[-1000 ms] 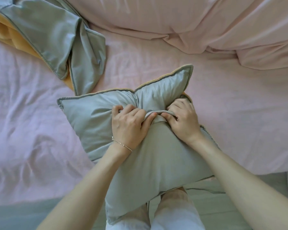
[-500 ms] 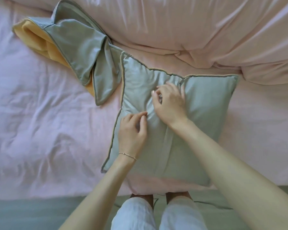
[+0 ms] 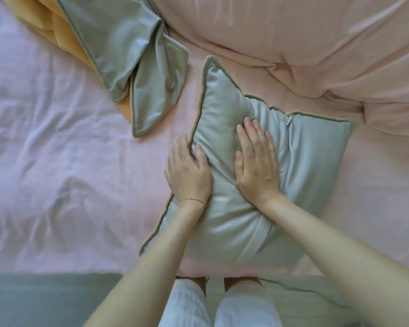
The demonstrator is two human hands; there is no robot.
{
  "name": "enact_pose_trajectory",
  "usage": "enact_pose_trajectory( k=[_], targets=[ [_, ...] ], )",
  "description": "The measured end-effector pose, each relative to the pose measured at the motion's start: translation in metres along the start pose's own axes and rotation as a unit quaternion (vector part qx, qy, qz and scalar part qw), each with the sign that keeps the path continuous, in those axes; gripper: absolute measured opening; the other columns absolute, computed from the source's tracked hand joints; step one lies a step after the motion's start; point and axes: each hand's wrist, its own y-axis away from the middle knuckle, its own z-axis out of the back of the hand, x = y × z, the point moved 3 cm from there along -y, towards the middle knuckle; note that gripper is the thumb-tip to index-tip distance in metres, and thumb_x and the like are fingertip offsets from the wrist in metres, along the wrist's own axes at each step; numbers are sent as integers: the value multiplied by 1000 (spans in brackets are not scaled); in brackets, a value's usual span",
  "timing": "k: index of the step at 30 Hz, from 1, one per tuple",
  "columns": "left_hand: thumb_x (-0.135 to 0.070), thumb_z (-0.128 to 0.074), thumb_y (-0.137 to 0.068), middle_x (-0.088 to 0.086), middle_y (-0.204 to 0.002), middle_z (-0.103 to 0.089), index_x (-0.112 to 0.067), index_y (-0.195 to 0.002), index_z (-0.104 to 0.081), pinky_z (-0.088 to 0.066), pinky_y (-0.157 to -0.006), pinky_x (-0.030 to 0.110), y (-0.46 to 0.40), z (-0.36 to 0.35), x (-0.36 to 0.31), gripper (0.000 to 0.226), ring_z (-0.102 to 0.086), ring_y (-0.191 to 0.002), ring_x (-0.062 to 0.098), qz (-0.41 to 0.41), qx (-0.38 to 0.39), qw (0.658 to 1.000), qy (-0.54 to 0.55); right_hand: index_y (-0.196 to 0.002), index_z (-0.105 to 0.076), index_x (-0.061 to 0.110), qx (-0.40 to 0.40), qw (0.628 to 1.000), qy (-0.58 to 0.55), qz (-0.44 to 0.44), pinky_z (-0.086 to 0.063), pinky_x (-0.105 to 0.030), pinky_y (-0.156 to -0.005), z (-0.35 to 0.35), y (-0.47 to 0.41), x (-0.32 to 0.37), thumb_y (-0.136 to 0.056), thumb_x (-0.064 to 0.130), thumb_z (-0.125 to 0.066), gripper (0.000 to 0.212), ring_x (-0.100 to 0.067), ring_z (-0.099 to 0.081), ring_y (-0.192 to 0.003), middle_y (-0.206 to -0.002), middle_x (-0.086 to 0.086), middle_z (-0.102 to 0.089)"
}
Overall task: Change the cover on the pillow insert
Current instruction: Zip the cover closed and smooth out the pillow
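Pressing flat, my right hand (image 3: pixel 255 161) lay on the pillow (image 3: pixel 234 223), fingers straight and together; my left hand (image 3: pixel 189 171) gripped its edge, fingers curled. A spare cover (image 3: pixel 128 55) lay nearby.

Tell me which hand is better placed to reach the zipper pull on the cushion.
Right hand: it lies flat on the cushion just beside the zipper pull. The left hand grips the far piped edge.
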Motion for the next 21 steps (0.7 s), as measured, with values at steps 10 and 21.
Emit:
enact_pose_trajectory(
  k=[10, 21],
  targets=[
    [-43, -20, -83, 7, -121, -60, -10, -127, -52, -31, -91, 33, 3, -20, 1, 64, -52, -111, 27, 53, -47, 997, 33, -132, -49, 11, -2, 997, 59, 54, -21, -51, -109, -28, -73, 29, -88, 26, -40, 47, -28, -39, -131, -140, -15, -44],
    [-28, -37, -84, 12, -100, -63, -5, -104, -59, -30, -74, 34, -20, -48, 25, 38, -56, -90, 31, 43, -34, 995, -87, -132, -35, 12, -5, 992, 21, 123, -12, -46, -112, -92, -56, -4, -89, 27, -31, 46, -32, -30, -131, -139, -13, -30]
  ],
)
